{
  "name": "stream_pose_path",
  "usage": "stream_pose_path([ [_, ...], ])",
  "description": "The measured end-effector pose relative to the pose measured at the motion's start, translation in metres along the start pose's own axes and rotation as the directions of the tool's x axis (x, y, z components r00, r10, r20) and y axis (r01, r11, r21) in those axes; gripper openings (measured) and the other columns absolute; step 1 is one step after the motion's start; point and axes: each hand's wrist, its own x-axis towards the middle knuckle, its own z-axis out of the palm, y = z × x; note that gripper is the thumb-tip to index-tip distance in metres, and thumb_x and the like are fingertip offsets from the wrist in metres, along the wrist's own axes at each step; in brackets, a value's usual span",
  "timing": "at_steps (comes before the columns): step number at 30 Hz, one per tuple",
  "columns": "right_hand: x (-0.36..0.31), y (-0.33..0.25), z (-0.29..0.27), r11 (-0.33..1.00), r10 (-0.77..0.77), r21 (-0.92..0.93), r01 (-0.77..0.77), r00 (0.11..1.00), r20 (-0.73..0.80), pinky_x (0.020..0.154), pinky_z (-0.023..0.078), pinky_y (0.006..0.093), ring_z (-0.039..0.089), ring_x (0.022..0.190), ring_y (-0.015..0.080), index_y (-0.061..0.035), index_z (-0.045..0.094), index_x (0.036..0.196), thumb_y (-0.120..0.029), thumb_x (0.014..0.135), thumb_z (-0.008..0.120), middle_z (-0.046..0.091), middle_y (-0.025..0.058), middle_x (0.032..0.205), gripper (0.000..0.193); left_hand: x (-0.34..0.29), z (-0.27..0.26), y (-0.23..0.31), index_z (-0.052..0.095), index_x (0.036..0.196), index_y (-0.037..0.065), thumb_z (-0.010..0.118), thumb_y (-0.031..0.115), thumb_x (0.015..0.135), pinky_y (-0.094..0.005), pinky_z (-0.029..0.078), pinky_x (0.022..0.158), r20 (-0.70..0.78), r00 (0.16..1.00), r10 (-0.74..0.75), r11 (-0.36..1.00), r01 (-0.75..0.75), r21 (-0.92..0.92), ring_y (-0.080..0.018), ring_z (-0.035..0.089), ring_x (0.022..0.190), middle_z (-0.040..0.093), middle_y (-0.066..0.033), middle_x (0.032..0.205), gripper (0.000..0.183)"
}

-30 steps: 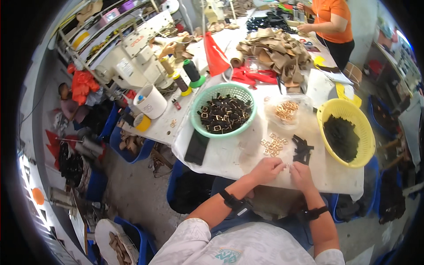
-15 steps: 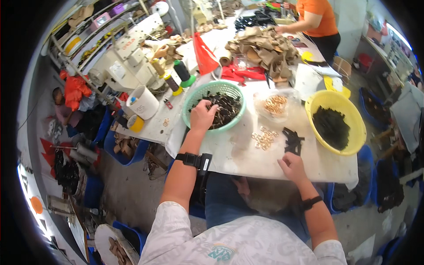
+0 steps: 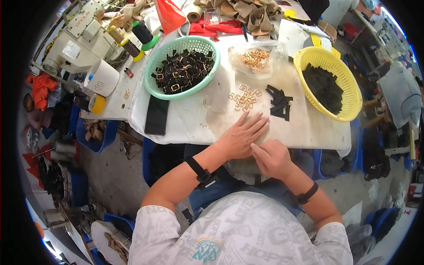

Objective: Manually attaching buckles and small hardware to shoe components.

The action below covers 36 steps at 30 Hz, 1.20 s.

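My left hand (image 3: 244, 136) lies flat, palm down, at the table's near edge, fingers stretched toward the right and holding nothing visible. Against it is my right hand (image 3: 272, 158), its fingers curled and the index fingertip by the left hand; anything inside is hidden. Just beyond my hands lie a cluster of gold-coloured metal buckles (image 3: 244, 98) and a small pile of black strips (image 3: 279, 104). A mint-green basket (image 3: 152, 90) at the left holds many black strips looped with gold buckles. More black strips fill a yellow basket (image 3: 353, 108) at the right.
A clear plastic bag (image 3: 270, 47) of gold pieces sits behind the loose buckles. A dark phone (image 3: 157, 115) lies beside the green basket. Thread cones (image 3: 142, 33), a white cup (image 3: 101, 77) and a sewing machine (image 3: 73, 44) are at the left. Brown pieces (image 3: 254, 17) are heaped behind.
My left hand has come out of the green basket and moved right, beside my right hand. The view has shifted, and the phone shows now.
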Motion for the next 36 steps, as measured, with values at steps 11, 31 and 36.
stream_pose_path([
  [11, 0.016, -0.028, 0.017, 0.961, 0.158, 0.156, -0.230, 0.913, 0.375, 0.063, 0.051, 0.0394, 0.064, 0.070, 0.0278, 0.0073, 0.048, 0.130, -0.003, 0.074, 0.060, 0.064, 0.0117, 0.079, 0.059, 0.003, 0.005, -0.005, 0.036, 0.142, 0.002, 0.063, 0.048, 0.079, -0.0505, 0.018, 0.118, -0.021, 1.000, 0.006, 0.999, -0.007, -0.048, -0.0304, 0.024, 0.144, 0.031, -0.0123, 0.153, 0.083],
  [31, 0.009, -0.024, 0.027, 0.952, 0.221, 0.157, -0.261, 0.947, 0.234, 0.056, 0.051, 0.0389, 0.063, 0.065, 0.0299, 0.0014, 0.056, 0.120, -0.003, 0.072, 0.063, 0.064, 0.0136, 0.074, 0.048, 0.004, 0.008, -0.005, 0.036, 0.143, 0.001, 0.060, 0.041, 0.080, -0.0505, 0.018, 0.117, -0.010, 1.000, 0.009, 0.999, -0.010, -0.040, -0.0308, 0.021, 0.145, 0.028, -0.0125, 0.155, 0.078],
  [36, 0.010, -0.021, 0.022, 0.936, 0.232, 0.195, -0.293, 0.931, 0.283, 0.056, 0.050, 0.0395, 0.064, 0.066, 0.0295, -0.0032, 0.058, 0.108, -0.003, 0.073, 0.062, 0.063, 0.0119, 0.073, 0.035, 0.005, 0.008, -0.005, 0.035, 0.143, 0.002, 0.055, 0.037, 0.083, -0.0505, 0.017, 0.118, 0.022, 1.000, 0.015, 0.999, -0.016, 0.033, -0.0310, 0.022, 0.145, 0.028, -0.0126, 0.155, 0.073],
])
